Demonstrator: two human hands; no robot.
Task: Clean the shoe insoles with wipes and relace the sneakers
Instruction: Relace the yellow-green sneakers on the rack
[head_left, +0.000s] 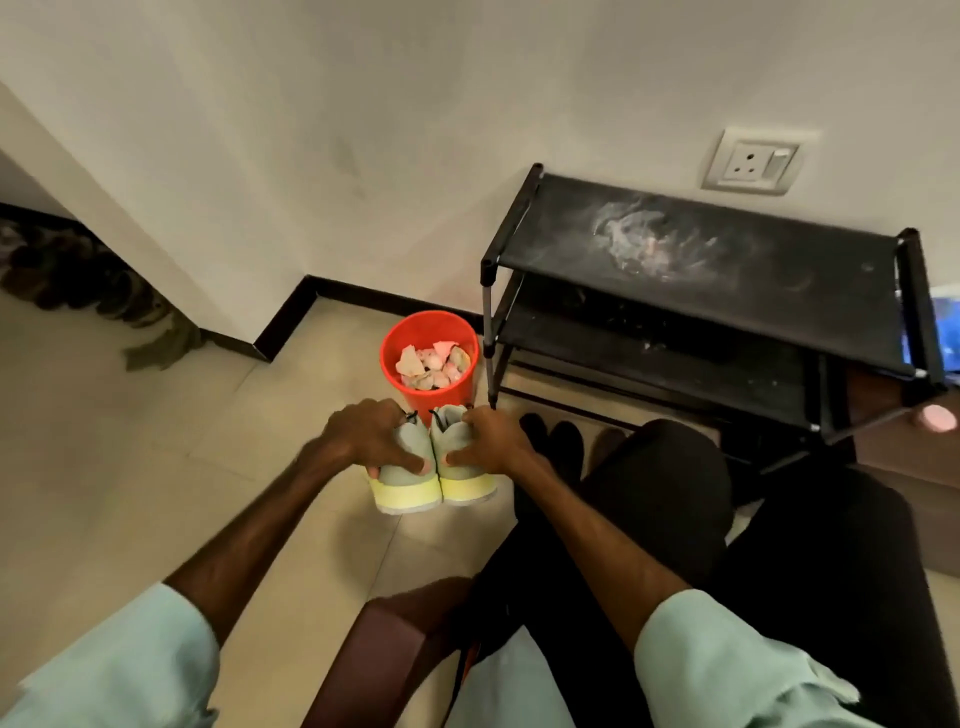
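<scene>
We list first the beige tiled floor (130, 467), bounded by a pale wall (363, 130) with a dark skirting. Next comes a black two-tier shoe rack (727, 270) standing against that wall at right, its top shelf smeared with pale dust. Under its near edge we note dark shoes (550, 441), too shadowed to detail. A red bin (415, 327) stands on the floor just left of the rack's front leg and holds crumpled wipes (434, 364). Just in front of the bin we record the task's pair, standing upright on the tiles side by side, heels toward us and nearly touching: the left sneaker (408, 478) and the right sneaker (465, 480), both pale green with yellow heel soles. The left hand (363, 431) is clamped on the left sneaker, fingers curled over its collar and thumb pressed on the heel. The right hand (496, 439) grips the right sneaker likewise. Whether the laces are threaded we cannot tell. Last, a white wall socket (750, 162) sits above the rack.
</scene>
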